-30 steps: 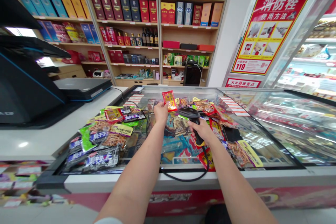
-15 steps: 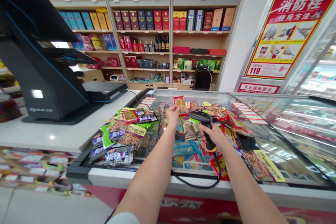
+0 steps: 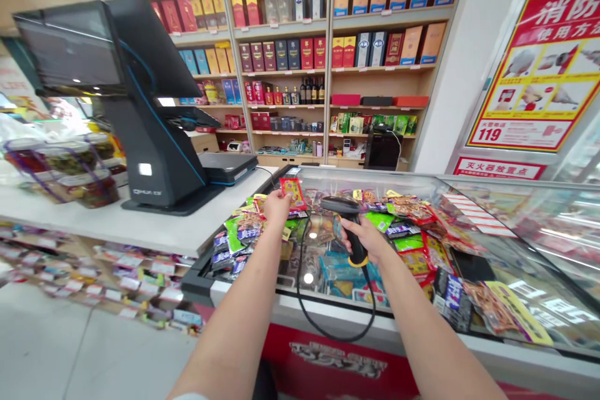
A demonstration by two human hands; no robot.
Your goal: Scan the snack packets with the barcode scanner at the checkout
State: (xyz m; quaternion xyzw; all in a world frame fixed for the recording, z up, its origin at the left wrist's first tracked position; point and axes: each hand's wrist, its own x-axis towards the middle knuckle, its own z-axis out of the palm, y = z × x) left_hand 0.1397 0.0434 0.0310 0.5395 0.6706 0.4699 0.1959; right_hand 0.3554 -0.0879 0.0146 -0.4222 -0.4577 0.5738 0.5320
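Observation:
My left hand (image 3: 277, 207) pinches the edge of a small red snack packet (image 3: 293, 194) with a yellow panel, holding it up over the glass-topped freezer. In my right hand (image 3: 363, 237) is a black barcode scanner (image 3: 357, 251), fingers wrapped round its handle and its head turned left toward the packet. The scanner's black cable (image 3: 323, 334) loops down past the freezer's front edge. Left of my left hand lies a pile of snack packets (image 3: 244, 231) in black, green and yellow. Another pile of snack packets (image 3: 415, 250) spreads over the glass beyond and right of the scanner.
A white counter (image 3: 197, 225) on the left bears a checkout terminal (image 3: 164, 156) and lidded jars (image 3: 89, 187). The freezer's glass top (image 3: 497, 231) extends right. Shelves of boxed bottles (image 3: 300, 53) stand behind, and a red fire-hydrant poster (image 3: 539, 69) hangs on the right wall.
My view has swung left, showing more of the terminal and the jars. Both hands still hold the packet and the scanner, now a little farther left over the freezer.

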